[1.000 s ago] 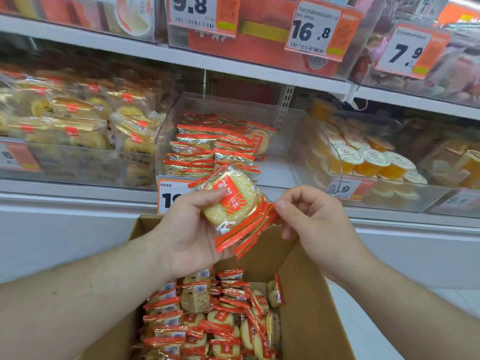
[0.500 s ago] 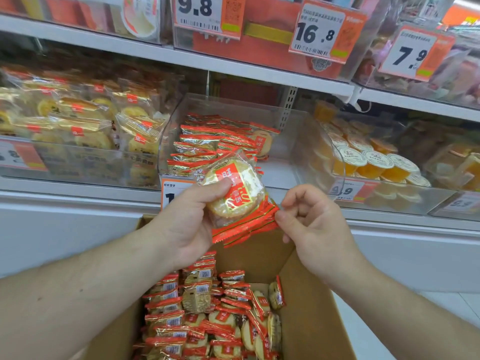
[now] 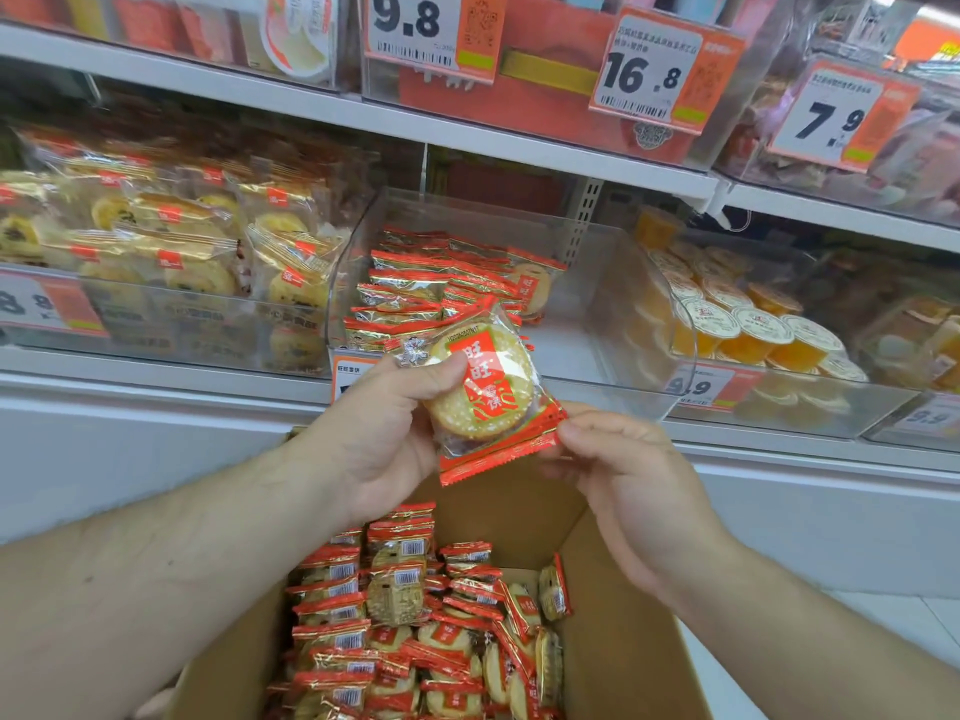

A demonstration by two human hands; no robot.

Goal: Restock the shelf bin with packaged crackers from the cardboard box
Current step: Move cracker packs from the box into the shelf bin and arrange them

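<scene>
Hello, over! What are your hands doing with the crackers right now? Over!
Left hand grips cracker packs, right hand pinches their edge. Packs above cardboard box, not yet in shelf bin. Bin's right side bare, nothing blocking.

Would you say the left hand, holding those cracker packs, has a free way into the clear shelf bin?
Probably yes. The left hand holds the cracker packs just in front of the clear bin, whose top is open. The right hand pinches the packs' lower edge and would need to let go.
</scene>
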